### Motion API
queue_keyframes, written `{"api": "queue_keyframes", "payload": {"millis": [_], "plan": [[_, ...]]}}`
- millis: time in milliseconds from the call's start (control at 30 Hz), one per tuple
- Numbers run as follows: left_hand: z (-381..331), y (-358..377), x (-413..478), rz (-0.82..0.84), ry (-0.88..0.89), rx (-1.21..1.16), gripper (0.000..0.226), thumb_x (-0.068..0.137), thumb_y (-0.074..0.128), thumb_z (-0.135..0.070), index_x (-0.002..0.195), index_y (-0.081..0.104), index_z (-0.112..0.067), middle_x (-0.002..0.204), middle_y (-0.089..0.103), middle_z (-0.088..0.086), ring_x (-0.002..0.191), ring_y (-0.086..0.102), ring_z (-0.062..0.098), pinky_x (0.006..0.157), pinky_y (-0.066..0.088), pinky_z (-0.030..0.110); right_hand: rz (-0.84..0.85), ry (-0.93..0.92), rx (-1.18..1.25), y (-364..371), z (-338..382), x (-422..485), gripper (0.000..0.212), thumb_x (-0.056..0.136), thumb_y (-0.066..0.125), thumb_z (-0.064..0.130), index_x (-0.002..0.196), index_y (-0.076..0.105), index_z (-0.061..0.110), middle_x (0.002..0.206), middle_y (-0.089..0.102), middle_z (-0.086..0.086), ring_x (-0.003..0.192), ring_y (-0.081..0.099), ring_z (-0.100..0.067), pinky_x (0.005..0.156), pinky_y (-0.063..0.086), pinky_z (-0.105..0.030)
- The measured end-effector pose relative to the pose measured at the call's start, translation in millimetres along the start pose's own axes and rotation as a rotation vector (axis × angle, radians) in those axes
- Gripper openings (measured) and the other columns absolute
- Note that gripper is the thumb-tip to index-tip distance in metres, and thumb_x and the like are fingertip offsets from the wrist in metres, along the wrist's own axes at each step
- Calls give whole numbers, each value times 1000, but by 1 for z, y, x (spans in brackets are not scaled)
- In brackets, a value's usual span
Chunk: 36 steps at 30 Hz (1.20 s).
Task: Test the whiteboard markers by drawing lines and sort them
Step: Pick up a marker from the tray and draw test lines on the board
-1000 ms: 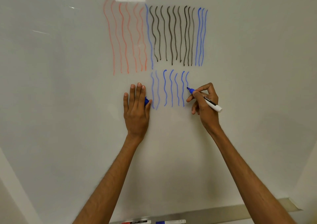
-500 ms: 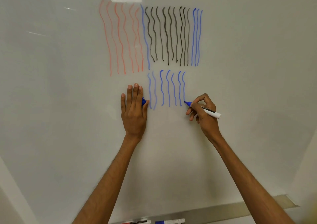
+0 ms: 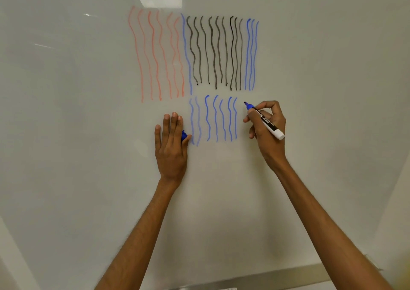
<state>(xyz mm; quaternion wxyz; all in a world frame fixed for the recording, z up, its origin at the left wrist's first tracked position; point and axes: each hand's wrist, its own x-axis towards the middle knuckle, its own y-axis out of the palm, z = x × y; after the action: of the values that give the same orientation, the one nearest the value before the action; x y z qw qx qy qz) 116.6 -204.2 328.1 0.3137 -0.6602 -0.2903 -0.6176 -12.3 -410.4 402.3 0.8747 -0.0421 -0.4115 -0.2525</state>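
Here, right hand (image 3: 268, 129): just right of the lower blue lines (image 3: 213, 118), level with their upper half. Its thumb and fingers curl round the barrel of the marker (image 3: 265, 121) and pinch it.
Marker: uncapped and tilted. Its blue tip points up-left, just beside the top of the rightmost lower blue line, and its white tail end sticks out down-right past the hand. Whether the tip touches the whiteboard (image 3: 88, 156) cannot be told.
Marker print: a black band with white lettering. The word "MARKER" reads; the larger word above it lies partly under the fingers and is not legible.
Left hand (image 3: 170, 147): just left of the lower blue lines, level with their lower half. It lies flat on the whiteboard, fingers straight, close together and pointing up.
Blue cap (image 3: 183, 135): peeks out between the left hand's forefinger and thumb, almost touching the leftmost lower blue line. How it is held is hidden.
Lower blue lines: seven wavy upright strokes, the two leftmost paler.
Above the lower blue lines: black lines (image 3: 215, 52) directly above, faint red lines (image 3: 155, 56) up-left, three upper blue lines (image 3: 251, 54) up-right.
Tray (image 3: 288, 276): a metal ledge well below the lower blue lines, along the whiteboard's bottom edge.
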Motion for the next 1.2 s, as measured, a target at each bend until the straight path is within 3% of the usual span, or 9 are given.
{"api": "queue_keyframes", "payload": {"millis": [233,633,833,1000,1200], "plan": [[1,0,0,-2,-2,-26,49,106,44,-28,147,39,-1,155,37,10,150,17,16,125,12,39,6,19,9,8,-7,13,15,99,59,18,102,48,8,89,71,-13,46,51,-19,44,40,-21],[1,0,-1,-19,-2,-53,48,103,52,-22,145,43,-1,154,36,8,150,20,15,124,15,39,21,108,0,-7,-36,-25,14,98,60,13,94,49,6,83,71,-13,44,49,-22,44,41,-24],[-6,-6,-2,10,-46,-182,46,103,53,-19,145,44,-2,154,36,8,148,23,20,124,13,43,8,167,-5,-13,-49,-44,15,98,61,13,95,50,4,81,71,-12,46,49,-24,46,42,-27],[-11,-17,-1,57,-86,-250,45,101,57,-14,143,48,-3,153,38,6,147,29,24,124,16,45,-12,194,76,-18,-44,-57,15,94,66,16,97,55,6,84,72,-12,47,50,-21,45,39,-24],[-9,-38,-22,207,-149,-354,42,97,58,-3,139,53,-2,150,45,13,147,30,27,124,19,38,7,244,146,-27,-39,-74,17,91,70,20,102,61,11,86,73,-8,49,55,-20,43,36,-24]]}}
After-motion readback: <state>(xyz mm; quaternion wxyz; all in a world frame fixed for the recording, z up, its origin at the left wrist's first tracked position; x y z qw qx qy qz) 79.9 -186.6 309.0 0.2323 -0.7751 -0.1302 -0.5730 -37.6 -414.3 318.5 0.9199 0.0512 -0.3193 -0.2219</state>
